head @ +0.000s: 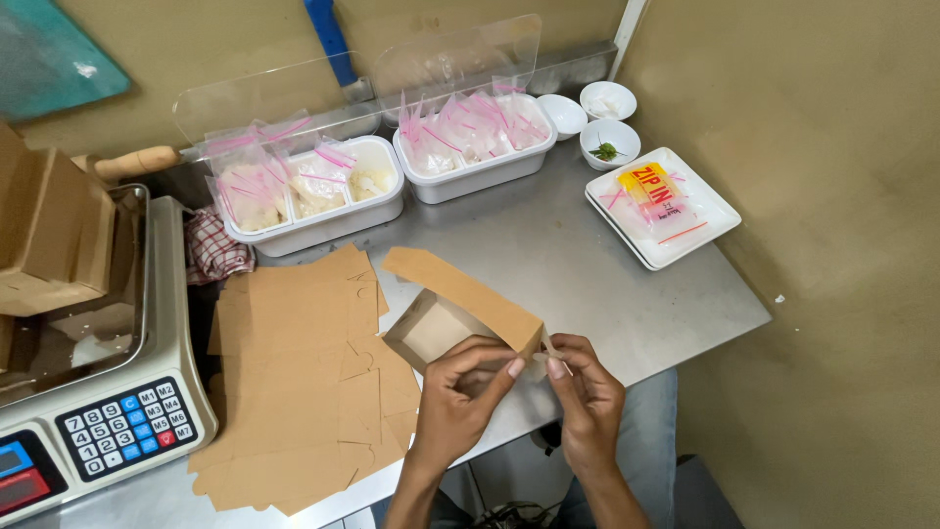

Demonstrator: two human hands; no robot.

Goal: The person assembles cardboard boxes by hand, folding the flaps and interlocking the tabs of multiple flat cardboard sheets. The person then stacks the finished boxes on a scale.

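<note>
Both hands work at the front edge of the steel worktop (587, 284), holding a small brown cardboard box (460, 313) that is partly folded, its open side facing up and one long flap standing out toward the back. The left hand (455, 407) curls around the near wall of the box, thumb and fingers closed on the cardboard. The right hand (587, 402) pinches a small tab at the box's right corner between thumb and forefinger; the tab itself is mostly hidden, so how it sits is hard to tell.

Just left of the box lies a loose stack of flat cardboard blanks (304, 382), reaching to the front edge. At the left edge stands a weighing scale (108, 411) with a keypad, and folded boxes rest on its pan. Along the back edge sit two white tubs (392, 171) filled with small clear bags with pink seals. In the right back corner are three small white bowls (597, 118), and near the right edge a white square tray (666, 206) carries a pack of bags. A red checked cloth (211, 250) lies beside the left tub.
</note>
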